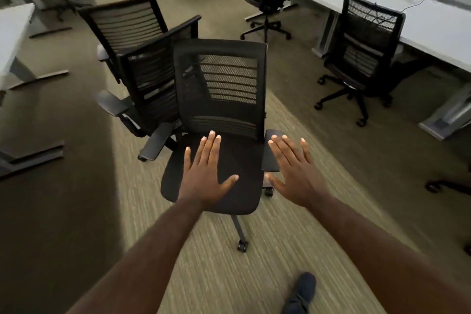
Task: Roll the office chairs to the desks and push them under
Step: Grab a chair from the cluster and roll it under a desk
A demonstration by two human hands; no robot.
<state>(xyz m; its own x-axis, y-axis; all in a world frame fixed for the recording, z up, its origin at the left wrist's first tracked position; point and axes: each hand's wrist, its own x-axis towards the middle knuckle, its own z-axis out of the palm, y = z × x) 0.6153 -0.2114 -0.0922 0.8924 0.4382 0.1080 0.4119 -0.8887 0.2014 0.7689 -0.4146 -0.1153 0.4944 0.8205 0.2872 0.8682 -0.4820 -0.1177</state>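
Carpeted office floor [76,211], white tabletop [433,33] at right. Three loose black mesh chairs in the aisle — two [142,58] overlapping at left, nearest chair [219,135] centre, facing the camera. Two more at the tabletop. Left hand [204,176] and right hand [293,171] splayed flat, empty — contact unclear.

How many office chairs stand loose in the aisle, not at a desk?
3: the nearest chair faces the open hands, a second is just left behind it, a third farther left. More blurred chairs sit at distant desks.
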